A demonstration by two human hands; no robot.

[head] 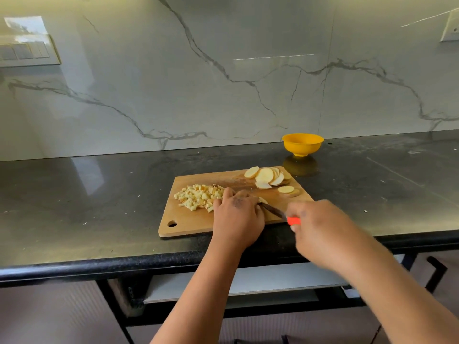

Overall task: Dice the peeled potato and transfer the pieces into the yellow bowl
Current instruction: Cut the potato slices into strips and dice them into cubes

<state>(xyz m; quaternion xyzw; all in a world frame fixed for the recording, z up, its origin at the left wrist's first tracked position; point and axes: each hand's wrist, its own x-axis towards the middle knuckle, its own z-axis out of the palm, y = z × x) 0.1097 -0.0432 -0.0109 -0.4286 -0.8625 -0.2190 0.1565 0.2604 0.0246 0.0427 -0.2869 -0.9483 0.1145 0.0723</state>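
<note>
Two lots of potato share the board [193,225]: a heap of dice [198,196] on its left half and a fan of slices [267,177] at the far right corner, with a couple of loose slices nearer. Between them, one slice [262,200] lies mostly hidden under the left hand [237,214], whose curled fingers hold it down. The knife [273,210] runs in from the right, blade tip against that slice, its orange handle gripped in the right hand [320,224], which is blurred, so a stroke seems under way.

To do this cut well, I judge the left fingertips should stay tucked back, knuckles guiding the blade, since tip and fingers are very close. Cutting strips first, then across, should match the dice already made. Stacking a few slices at a time would speed up what remains, though a tall stack could slip.

Further out, the bowl [302,143] stands on the bench [99,207] beyond the board's far right corner, apart from it; whether it holds anything cannot be seen. Most slices are still uncut, so the transfer looks some way off.
</note>
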